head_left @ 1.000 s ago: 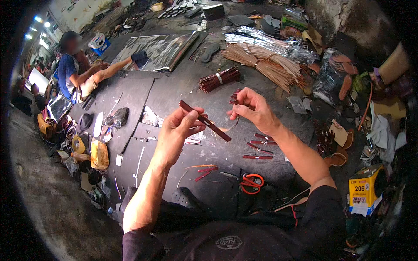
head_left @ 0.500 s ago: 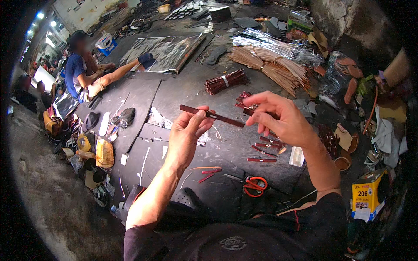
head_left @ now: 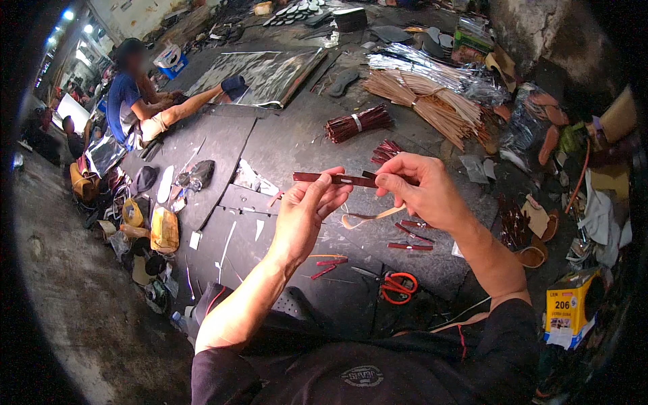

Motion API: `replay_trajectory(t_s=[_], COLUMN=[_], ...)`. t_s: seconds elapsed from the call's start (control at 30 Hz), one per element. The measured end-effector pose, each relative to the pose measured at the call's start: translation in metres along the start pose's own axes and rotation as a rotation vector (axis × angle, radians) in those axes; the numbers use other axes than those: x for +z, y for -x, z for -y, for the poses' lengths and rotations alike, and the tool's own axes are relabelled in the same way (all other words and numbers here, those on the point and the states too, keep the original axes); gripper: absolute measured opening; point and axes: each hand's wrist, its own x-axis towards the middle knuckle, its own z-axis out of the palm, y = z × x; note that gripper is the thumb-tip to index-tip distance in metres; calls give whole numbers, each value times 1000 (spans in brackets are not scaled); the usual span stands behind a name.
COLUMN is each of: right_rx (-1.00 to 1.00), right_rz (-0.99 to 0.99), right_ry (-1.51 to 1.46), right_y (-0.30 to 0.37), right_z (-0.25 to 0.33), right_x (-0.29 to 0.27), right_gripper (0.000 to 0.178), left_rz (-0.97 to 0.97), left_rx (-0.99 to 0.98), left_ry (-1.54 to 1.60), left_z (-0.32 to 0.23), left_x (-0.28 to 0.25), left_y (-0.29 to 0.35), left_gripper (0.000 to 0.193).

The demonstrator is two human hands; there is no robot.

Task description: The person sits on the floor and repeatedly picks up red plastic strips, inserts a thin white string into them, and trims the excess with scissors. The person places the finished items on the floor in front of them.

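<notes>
My left hand (head_left: 304, 212) pinches a dark red strip (head_left: 309, 177) between thumb and fingers, holding it almost level above the floor mat. A small pale slot or mark shows near the strip's middle. At the strip's right end my right hand (head_left: 422, 192) is closed in a pinch on a short dark strip (head_left: 368, 174), whose tip meets the red one. A thin tan strip (head_left: 388, 213) curls below my right hand; its upper end is hard to trace. Several short red strips (head_left: 410, 246) lie on the mat beneath, with orange-handled scissors (head_left: 398, 288) nearer me.
Beyond my hands lie a tied bundle of dark red strips (head_left: 358, 123), a loose red bundle (head_left: 386, 151) and a large tan bundle (head_left: 432, 108). A yellow tin (head_left: 570, 307) stands at right, a yellowish container (head_left: 164, 229) at left. Another person (head_left: 135, 101) sits at far left.
My right hand has closed in on the strip's right end, bringing a dark strip against it. The red strip has turned more level. A curled tan strip now shows below the hands.
</notes>
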Motion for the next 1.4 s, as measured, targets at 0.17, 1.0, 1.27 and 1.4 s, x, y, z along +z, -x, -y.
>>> replay_trajectory(t_s=[0.17,1.0,1.27,1.4], right_rx=[-63,16,-15,43], right_rz=[46,-3,-59,-56], right_ry=[31,82,116,117], right_y=[5,-14,-11,0], right_z=[8,-27,-33,-18], right_x=[12,27,33,30], right_gripper=[16,25,28,27], left_rz=[-28,66,-71,-69], left_rx=[66,64,178,160], left_ry=[-66,-64,-272,-253], left_z=[5,23,33,29], left_x=[1,0,5,11], left_y=[1,-3,-4,0], left_gripper=[36,38,27,27])
